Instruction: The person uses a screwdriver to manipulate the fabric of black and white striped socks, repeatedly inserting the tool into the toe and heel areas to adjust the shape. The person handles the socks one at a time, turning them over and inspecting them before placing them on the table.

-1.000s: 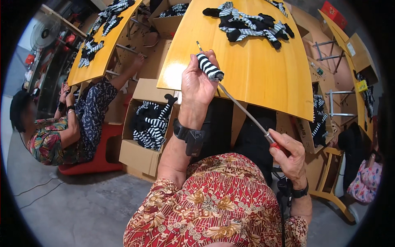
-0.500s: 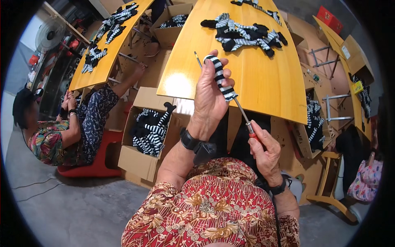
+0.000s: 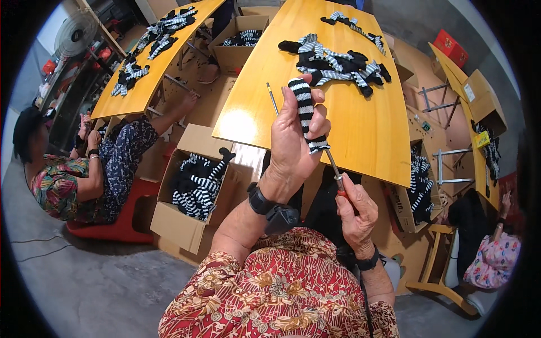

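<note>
My left hand [image 3: 288, 138] is closed around a small black-and-white striped knitted tube [image 3: 305, 110], held upright above the near edge of the table. A thin metal rod [image 3: 271, 97] with a yellow band near its tip sticks up beside my left thumb; its lower part is hidden behind the hand. My right hand [image 3: 359, 211] grips the red handle of a screwdriver-like tool [image 3: 333, 163]. Its metal shaft runs up into the open lower end of the tube, so the tip is out of sight.
Striped knitted pieces [image 3: 338, 62] lie piled on the yellow table [image 3: 248, 107]. Cardboard boxes of similar pieces stand at left [image 3: 186, 234] and right [image 3: 416, 222]. Another person [image 3: 84, 186] sits at left by a second table [image 3: 121, 104]; a wooden chair [image 3: 434, 276] stands at right.
Both hands, with the knitted tube and the tool, have shifted slightly in view. The tube stands more upright, and slightly less shaft shows between it and my right hand.
</note>
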### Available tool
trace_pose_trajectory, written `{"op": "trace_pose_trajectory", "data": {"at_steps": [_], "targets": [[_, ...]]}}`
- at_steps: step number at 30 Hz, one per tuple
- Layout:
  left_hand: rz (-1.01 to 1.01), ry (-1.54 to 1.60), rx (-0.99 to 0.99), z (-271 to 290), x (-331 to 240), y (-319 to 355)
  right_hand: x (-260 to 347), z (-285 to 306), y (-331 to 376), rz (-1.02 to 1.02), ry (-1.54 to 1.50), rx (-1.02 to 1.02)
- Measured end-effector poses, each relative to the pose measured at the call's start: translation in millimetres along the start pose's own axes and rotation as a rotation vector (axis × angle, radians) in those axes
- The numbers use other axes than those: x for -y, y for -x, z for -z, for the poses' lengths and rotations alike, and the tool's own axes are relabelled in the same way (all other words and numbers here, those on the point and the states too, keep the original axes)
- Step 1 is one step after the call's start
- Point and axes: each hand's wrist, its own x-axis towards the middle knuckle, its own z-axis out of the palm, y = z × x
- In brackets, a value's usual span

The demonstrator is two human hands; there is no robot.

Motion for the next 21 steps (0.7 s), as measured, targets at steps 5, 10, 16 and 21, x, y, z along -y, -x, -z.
{"op": "trace_pose_trajectory", "data": {"at_steps": [5, 10, 16, 21], "targets": [[-0.054, -0.165, 0.032, -10, 1, 7, 3, 1, -5, -0.008, -0.073, 0.030], [-0.055, -0.323, 0.039, -18, 8, 13, 12, -5, -5, -0.137, -0.309, 0.009], [0.092, -0.391, 0.052, -12, 28, 25, 17, -13, -12, -0.266, -0.509, -0.068], [0.036, -0.440, 0.000, 1, 26, 23, 25, -20, -27, -0.370, -0.497, -0.130]]}}
